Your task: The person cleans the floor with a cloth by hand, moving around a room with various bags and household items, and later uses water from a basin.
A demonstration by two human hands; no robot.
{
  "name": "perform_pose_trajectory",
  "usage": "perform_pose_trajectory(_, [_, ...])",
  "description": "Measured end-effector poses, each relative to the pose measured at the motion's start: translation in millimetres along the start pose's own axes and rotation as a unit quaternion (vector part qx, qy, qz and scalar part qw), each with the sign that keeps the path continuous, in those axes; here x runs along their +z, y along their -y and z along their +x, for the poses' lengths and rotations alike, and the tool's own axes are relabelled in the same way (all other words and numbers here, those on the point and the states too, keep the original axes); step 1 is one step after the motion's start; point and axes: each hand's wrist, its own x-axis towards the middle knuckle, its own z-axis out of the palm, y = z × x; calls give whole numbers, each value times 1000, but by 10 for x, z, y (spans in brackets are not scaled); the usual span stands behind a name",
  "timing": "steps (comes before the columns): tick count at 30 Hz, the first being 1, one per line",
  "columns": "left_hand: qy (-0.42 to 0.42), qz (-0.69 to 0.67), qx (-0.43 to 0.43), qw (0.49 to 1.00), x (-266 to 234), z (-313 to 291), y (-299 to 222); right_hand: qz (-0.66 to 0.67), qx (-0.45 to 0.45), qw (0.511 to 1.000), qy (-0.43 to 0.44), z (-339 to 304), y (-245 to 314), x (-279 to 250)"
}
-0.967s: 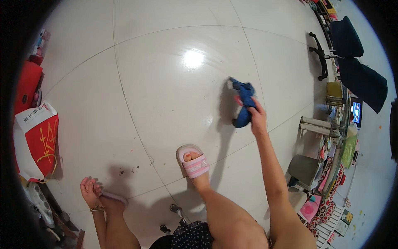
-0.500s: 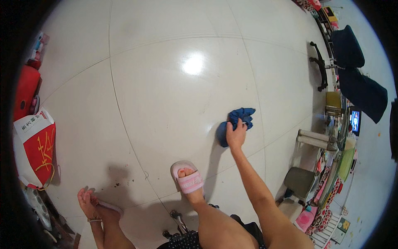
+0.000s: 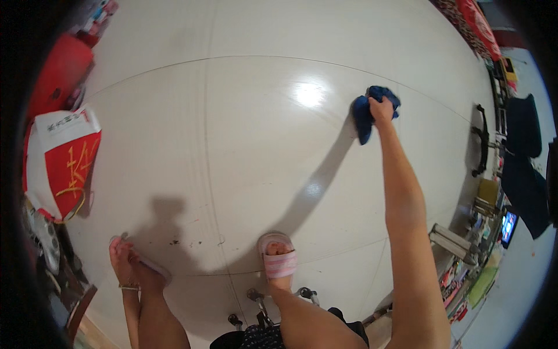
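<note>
My right hand point(image 3: 382, 110) is closed on a bunched dark blue cloth point(image 3: 364, 119), which lies against the pale tiled floor point(image 3: 261, 157). The right arm is stretched far forward, and part of the cloth spreads out to the left of the fingers. Down at the lower left, my left hand point(image 3: 121, 256) hangs beside my left foot. Its fingers are loosely bent and somewhat apart, with nothing visible in them, and a bracelet circles the wrist. A few small dark specks point(image 3: 176, 242) mark the floor to the right of that hand.
My right foot wears a pink striped slipper point(image 3: 280, 263). Chair casters point(image 3: 254, 295) stand beside it. Along the left are a red and white bag point(image 3: 67, 168) and a red case point(image 3: 61, 72). A dark blue office chair point(image 3: 523, 128) and a pale stool point(image 3: 452, 243) line the right.
My right hand has pushed the cloth forward and to the right across the floor, the arm straightening. The view has shifted; my left hand stays by the left foot.
</note>
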Motion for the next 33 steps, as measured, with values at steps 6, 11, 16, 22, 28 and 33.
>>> perform_pose_trajectory(6, [-12,17,-26,999,78,-65,-205,-13,-300,953,49,-429,1028,411])
perform_pose_trajectory(11, [-15,26,-28,999,167,-121,-261,8,-498,862,98,-1239,1771,666])
perform_pose_trajectory(16, [5,20,-18,1000,66,-155,-217,-28,-575,787,222,-2511,2198,701])
perform_pose_trajectory(22, [27,-23,37,999,-79,-189,-43,-49,-708,654,263,-3217,1787,436])
perform_pose_trajectory(28, [24,17,51,998,-183,-221,47,-58,-611,756,229,-2987,897,62])
perform_pose_trajectory(33, [47,28,50,997,-32,-322,-55,-5,-364,931,34,-2596,-394,-275])
